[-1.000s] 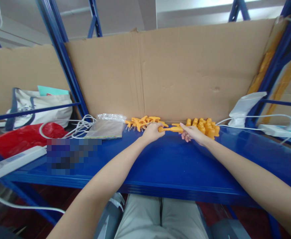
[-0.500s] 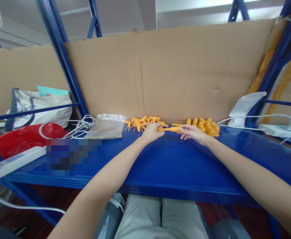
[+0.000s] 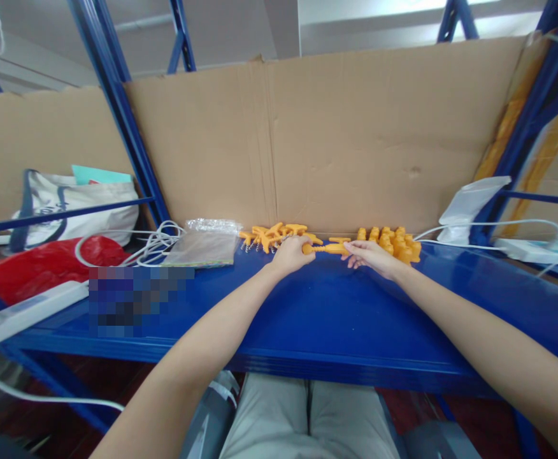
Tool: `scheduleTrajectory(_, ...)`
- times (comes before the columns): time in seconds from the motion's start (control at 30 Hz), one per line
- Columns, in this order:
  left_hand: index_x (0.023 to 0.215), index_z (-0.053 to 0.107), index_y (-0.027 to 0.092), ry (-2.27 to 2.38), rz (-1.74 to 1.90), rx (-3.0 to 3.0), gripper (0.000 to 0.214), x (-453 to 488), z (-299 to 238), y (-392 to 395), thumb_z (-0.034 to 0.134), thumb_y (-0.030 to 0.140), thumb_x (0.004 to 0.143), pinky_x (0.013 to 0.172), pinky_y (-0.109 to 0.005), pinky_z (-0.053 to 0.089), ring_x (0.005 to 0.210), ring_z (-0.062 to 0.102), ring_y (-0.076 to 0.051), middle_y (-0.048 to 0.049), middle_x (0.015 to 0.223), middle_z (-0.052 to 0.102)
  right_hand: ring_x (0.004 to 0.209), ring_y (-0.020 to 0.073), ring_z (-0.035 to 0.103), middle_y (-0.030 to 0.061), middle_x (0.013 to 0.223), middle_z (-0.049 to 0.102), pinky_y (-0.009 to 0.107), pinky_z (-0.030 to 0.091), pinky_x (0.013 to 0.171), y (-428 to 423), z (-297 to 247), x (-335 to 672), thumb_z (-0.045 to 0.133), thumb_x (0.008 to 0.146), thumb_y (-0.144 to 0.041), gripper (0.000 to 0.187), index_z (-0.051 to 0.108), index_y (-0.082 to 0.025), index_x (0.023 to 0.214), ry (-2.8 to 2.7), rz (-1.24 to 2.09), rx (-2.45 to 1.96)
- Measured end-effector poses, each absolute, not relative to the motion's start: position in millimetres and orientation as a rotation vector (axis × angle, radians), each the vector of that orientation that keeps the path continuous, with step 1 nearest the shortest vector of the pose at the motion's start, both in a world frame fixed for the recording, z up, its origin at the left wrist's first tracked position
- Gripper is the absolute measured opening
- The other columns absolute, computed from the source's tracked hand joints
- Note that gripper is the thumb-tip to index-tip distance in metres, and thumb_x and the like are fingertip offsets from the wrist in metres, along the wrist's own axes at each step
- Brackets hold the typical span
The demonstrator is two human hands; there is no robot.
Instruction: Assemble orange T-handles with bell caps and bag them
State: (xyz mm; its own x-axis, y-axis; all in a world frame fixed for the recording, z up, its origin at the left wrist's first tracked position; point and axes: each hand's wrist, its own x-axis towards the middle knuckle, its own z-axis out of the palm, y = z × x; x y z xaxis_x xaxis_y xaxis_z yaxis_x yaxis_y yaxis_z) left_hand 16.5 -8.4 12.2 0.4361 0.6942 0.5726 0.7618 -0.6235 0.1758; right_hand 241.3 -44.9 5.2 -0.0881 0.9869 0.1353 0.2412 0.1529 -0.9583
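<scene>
Centrally, my left grip (image 3: 292, 255) and my right grip (image 3: 373, 257) are holding a slender orange piece (image 3: 330, 248) between them, its long axis running crosswise over the rear part of the blue desk (image 3: 307, 319). My left grip is curling around the near-round end, thumb and forefinger showing and the remaining fingers largely hidden; my right grip is pinching the opposite end between thumb and forefinger, the other fingers bending loosely below. Whether the piece is touching the desk or hovering just over it, I cannot tell. Just behind it, a flat orange strip (image 3: 339, 240) is lying near the foot of the cardboard panel (image 3: 346, 140), which is standing along the desk's rear edge. Beside my left grip, a heap of branching orange pieces (image 3: 269, 236) is resting with small metallic chains hanging from it; beside and behind my right grip, orange knobbly figures (image 3: 393, 241) are standing in close rows. Farther left, a clear plastic bag (image 3: 202, 248) is lying flat, next to a bundle of white cable (image 3: 157, 245) and a red bag (image 3: 54, 264). A white pouch (image 3: 470, 207) is leaning near the right-hand post. My forearms are reaching forward over the desk's front edge.
</scene>
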Motion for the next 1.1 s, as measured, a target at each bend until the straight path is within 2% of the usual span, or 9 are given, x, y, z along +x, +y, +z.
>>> scheduleTrajectory(0.17, 0.109, 0.068, 0.016, -1.266, -0.999, -2.566, 0.031, 15.7, 9.9, -6.5, 0.064, 0.026, 0.08, 0.088, -0.033, 0.051, 0.091, 0.066, -0.02, -0.0073, 0.1, 0.071, 0.051, 0.0069, 0.054, 0.0034, 0.073, 0.067, 0.019, 0.047, 0.05, -40.4, 4.4, 241.4, 0.064, 0.087, -0.031, 0.016, 0.065, -0.016, 0.087, -1.489, 0.926, -1.162)
scheduleTrajectory(0.27, 0.129, 0.056, 0.015, -1.294, -1.061, -2.547, 0.046, 14.5, 9.2, -6.6, 0.06, 0.03, 0.085, 0.091, -0.035, 0.051, 0.098, 0.065, -0.021, -0.0088, 0.106, 0.07, 0.05, 0.008, 0.054, 0.0021, 0.072, 0.066, 0.021, 0.047, 0.048, -33.5, 1.9, 243.9, 0.07, 0.081, -0.038, 0.024, 0.065, -0.017, 0.091, -1.47, 0.788, -1.138)
scheduleTrajectory(0.33, 0.135, 0.049, 0.014, -1.326, -1.071, -2.541, 0.051, 13.7, 9.1, -6.1, 0.057, 0.032, 0.088, 0.091, -0.035, 0.051, 0.101, 0.064, -0.021, -0.0097, 0.109, 0.069, 0.05, 0.0091, 0.054, 0.002, 0.073, 0.066, 0.023, 0.047, 0.047, -26.4, -1.2, 246.3, 0.072, 0.076, -0.044, 0.032, 0.063, -0.017, 0.092, -1.45, 0.676, -1.128)
scheduleTrajectory(0.43, 0.127, 0.054, 0.014, -1.353, -1.002, -2.536, 0.041, 12.1, 8.5, -2.4, 0.053, 0.033, 0.091, 0.094, -0.035, 0.05, 0.108, 0.062, -0.022, -0.0112, 0.117, 0.066, 0.049, 0.0106, 0.054, 0.003, 0.079, 0.066, 0.026, 0.048, 0.047, -15.4, -6.0, 250.5, 0.07, 0.073, -0.052, 0.042, 0.061, -0.018, 0.096, -1.431, 0.489, -1.102)
scheduleTrajectory(0.57, 0.11, 0.065, 0.016, -1.362, -0.699, -2.564, 0.028, 8.4, 4.6, 6.6, 0.051, 0.028, 0.089, 0.101, -0.036, 0.046, 0.115, 0.059, -0.024, -0.011, 0.118, 0.065, 0.059, 0.0162, 0.06, 0.0089, 0.094, 0.067, 0.033, 0.051, 0.054, -12.9, -6.8, 256.6, 0.062, 0.079, -0.054, 0.045, 0.06, -0.018, 0.105, -1.544, 0.112, -1.137)
scheduleTrajectory(0.7, 0.123, 0.061, 0.014, -1.383, -0.34, -2.663, 0.039, 5.5, -4.5, 14.6, 0.048, 0.03, 0.09, 0.104, -0.038, 0.043, 0.122, 0.056, -0.026, -0.0135, 0.129, 0.06, 0.079, 0.0242, 0.064, 0.0141, 0.109, 0.066, 0.042, 0.052, 0.072, -26.7, -0.9, 257.7, 0.054, 0.088, -0.044, 0.038, 0.06, -0.018, 0.115, -1.763, -0.355, -1.238)
scheduleTrajectory(0.8, 0.128, 0.058, 0.016, -1.382, -0.234, -2.692, 0.041, 7.0, -9.9, 16.2, 0.04, 0.03, 0.094, 0.106, -0.04, 0.042, 0.127, 0.052, -0.026, -0.012, 0.136, 0.057, 0.092, 0.0289, 0.064, 0.0147, 0.111, 0.066, 0.042, 0.049, 0.078, -37.1, 3.8, 253.3, 0.047, 0.092, -0.039, 0.037, 0.059, -0.018, 0.12, -1.895, -0.555, -1.345)
scheduleTrajectory(1.0, 0.099, 0.071, 0.012, -1.277, -0.332, -2.61, 0.031, 15.6, -3.8, 5.9, 0.043, 0.021, 0.091, 0.096, -0.039, 0.049, 0.108, 0.063, -0.026, -0.0157, 0.111, 0.068, 0.104, 0.0297, 0.059, 0.016, 0.116, 0.063, 0.038, 0.042, 0.084, -44.8, 8.4, 246.6, 0.038, 0.097, -0.036, 0.04, 0.055, -0.015, 0.127, -1.96, -0.716, -1.488)
scheduleTrajectory(1.1, 0.084, 0.071, 0.015, -1.192, -0.38, -2.644, 0.027, 18.4, 2.5, -3.2, 0.046, 0.021, 0.09, 0.088, -0.037, 0.051, 0.095, 0.066, -0.025, -0.0131, 0.098, 0.072, 0.103, 0.0298, 0.057, 0.0161, 0.116, 0.063, 0.037, 0.039, 0.083, -44.9, 10.5, 247.2, 0.038, 0.097, -0.035, 0.04, 0.054, -0.015, 0.127, -1.945, -0.74, -1.511)
